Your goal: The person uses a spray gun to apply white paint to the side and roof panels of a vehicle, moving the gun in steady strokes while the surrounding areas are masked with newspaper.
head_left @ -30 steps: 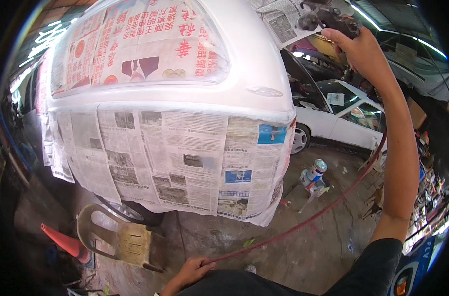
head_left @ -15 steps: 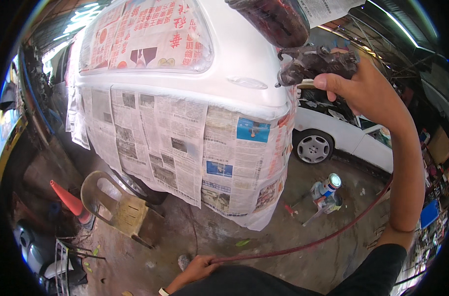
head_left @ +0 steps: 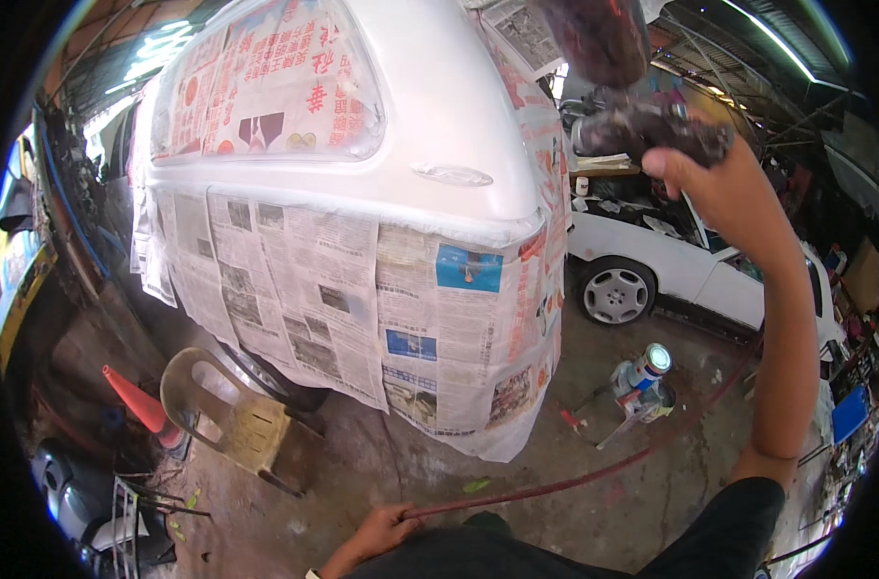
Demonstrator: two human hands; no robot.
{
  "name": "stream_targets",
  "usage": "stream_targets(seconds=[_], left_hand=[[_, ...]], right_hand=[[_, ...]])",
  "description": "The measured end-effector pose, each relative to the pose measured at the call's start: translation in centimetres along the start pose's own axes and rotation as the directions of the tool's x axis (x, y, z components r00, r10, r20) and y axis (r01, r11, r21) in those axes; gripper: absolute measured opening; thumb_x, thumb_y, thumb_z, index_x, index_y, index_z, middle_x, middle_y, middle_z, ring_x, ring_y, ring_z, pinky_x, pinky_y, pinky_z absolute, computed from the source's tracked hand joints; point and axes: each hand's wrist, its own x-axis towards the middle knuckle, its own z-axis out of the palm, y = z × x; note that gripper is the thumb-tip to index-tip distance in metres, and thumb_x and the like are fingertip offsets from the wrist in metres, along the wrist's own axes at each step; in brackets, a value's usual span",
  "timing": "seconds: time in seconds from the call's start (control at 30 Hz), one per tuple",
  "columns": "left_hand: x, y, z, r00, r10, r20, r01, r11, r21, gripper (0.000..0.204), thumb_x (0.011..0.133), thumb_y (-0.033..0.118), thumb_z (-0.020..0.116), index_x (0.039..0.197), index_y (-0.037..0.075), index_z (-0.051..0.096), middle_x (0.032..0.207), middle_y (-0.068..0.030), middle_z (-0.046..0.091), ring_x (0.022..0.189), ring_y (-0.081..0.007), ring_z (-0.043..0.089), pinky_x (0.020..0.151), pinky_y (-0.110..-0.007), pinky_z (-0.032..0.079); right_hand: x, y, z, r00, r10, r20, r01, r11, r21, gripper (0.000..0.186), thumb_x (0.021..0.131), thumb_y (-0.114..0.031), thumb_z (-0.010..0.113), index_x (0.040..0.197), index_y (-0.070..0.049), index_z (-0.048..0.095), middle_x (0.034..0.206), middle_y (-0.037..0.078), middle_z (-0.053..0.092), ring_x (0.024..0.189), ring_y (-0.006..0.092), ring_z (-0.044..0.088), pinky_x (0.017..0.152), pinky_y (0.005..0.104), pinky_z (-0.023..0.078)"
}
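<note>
My right hand [head_left: 700, 169] is wrapped round a dark, stained spray gun [head_left: 642, 135], held up at the upper right. A reddish-brown paint cup [head_left: 599, 39] sits on top of the gun, partly cut off by the frame edge. Left of the gun stands a white vehicle body [head_left: 439, 87], with newspaper [head_left: 333, 280] masking its lower side and paper over its window [head_left: 265, 87]. Low in the view, my left hand [head_left: 386, 528] is closed on a dark red hose [head_left: 555, 487], which curves away to the right.
A dirty plastic chair [head_left: 251, 425] and an orange traffic cone [head_left: 135, 398] stand at the left. A can [head_left: 652, 362] rests on a small stand right of the masked body. Behind it is a white car [head_left: 690, 270]. Cluttered shelves [head_left: 850, 376] line the right edge.
The spray gun has moved slightly right and down, away from the body's corner. The masked body has shifted left in view, and more of its newspaper-covered end shows.
</note>
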Motion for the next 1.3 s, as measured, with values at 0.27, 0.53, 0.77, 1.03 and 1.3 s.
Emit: stream_targets(seconds=[0.27, 0.53, 0.77, 1.03, 1.3], left_hand=[[1.0, 2.5, 3.3, 0.996, 0.039, -0.077, -0.038, 0.999, 0.015, 0.016, 0.091, 0.017, 0.068, 0.097, 0.003, 0.069, 0.072, -0.018, 0.061, 0.059, -0.0273, 0.056, 0.058, -0.037, 0.045], [5.1, 5.5, 12.6, 0.955, -0.048, -0.293, 0.065, 0.997, 0.048, 0.016, 0.088, 0.016, 0.07, 0.098, 0.003, 0.071, 0.076, -0.0184, 0.064, 0.061, -0.0294, 0.059, 0.06, -0.036, 0.047], [7.0, 7.0, 18.8, 0.92, -0.096, -0.379, 0.091, 0.995, -0.03, 0.016, 0.086, 0.011, 0.069, 0.1, 0.003, 0.071, 0.076, -0.0152, 0.065, 0.065, -0.0293, 0.061, 0.062, -0.036, 0.048], [7.8, 11.4, 19.6, 0.514, 0.264, -0.816, -0.061, 0.96, 0.273, 0.011, 0.081, 0.01, 0.075, 0.077, 0.003, 0.068, 0.065, -0.0111, 0.054, 0.057, -0.0271, 0.054, 0.054, -0.035, 0.04], [6.7, 12.7, 20.0, 0.188, 0.091, -0.978, -0.07, 0.994, 0.079, 0.027, 0.088, 0.017, 0.069, 0.07, 0.001, 0.058, 0.06, -0.006, 0.051, 0.056, -0.0148, 0.049, 0.053, -0.031, 0.037]], right_hand=[[-1.1, 4.4, -0.5, 0.979, 0.04, 0.201, -0.069, 0.988, 0.139, 0.052, 0.084, -0.051, 0.075, 0.098, -0.003, 0.066, 0.07, 0.002, 0.063, 0.054, 0.0074, 0.053, 0.044, 0.0245, 0.04], [3.5, 12.0, 0.3, 0.99, -0.126, -0.064, 0.138, 0.965, 0.225, 0.054, 0.085, -0.048, 0.077, 0.113, -0.004, 0.066, 0.08, 0.005, 0.064, 0.071, 0.0149, 0.059, 0.066, 0.0293, 0.048], [1.9, 17.9, 0.4, 0.913, -0.28, 0.297, 0.186, 0.933, 0.309, 0.044, 0.086, -0.041, 0.078, 0.106, -0.004, 0.068, 0.075, 0.004, 0.062, 0.07, 0.0126, 0.055, 0.068, 0.0305, 0.046], [6.0, 19.2, 0.1, 0.853, -0.368, 0.369, 0.229, 0.901, 0.368, 0.042, 0.085, -0.041, 0.079, 0.105, -0.005, 0.07, 0.074, 0.001, 0.063, 0.069, 0.0099, 0.06, 0.062, 0.029, 0.048], [18.1, 17.0, 1.6, 0.887, -0.459, 0.046, 0.428, 0.856, 0.289, 0.053, 0.083, -0.054, 0.075, 0.077, -0.003, 0.062, 0.062, 0.002, 0.059, 0.047, 0.0121, 0.054, 0.042, 0.0274, 0.041]])
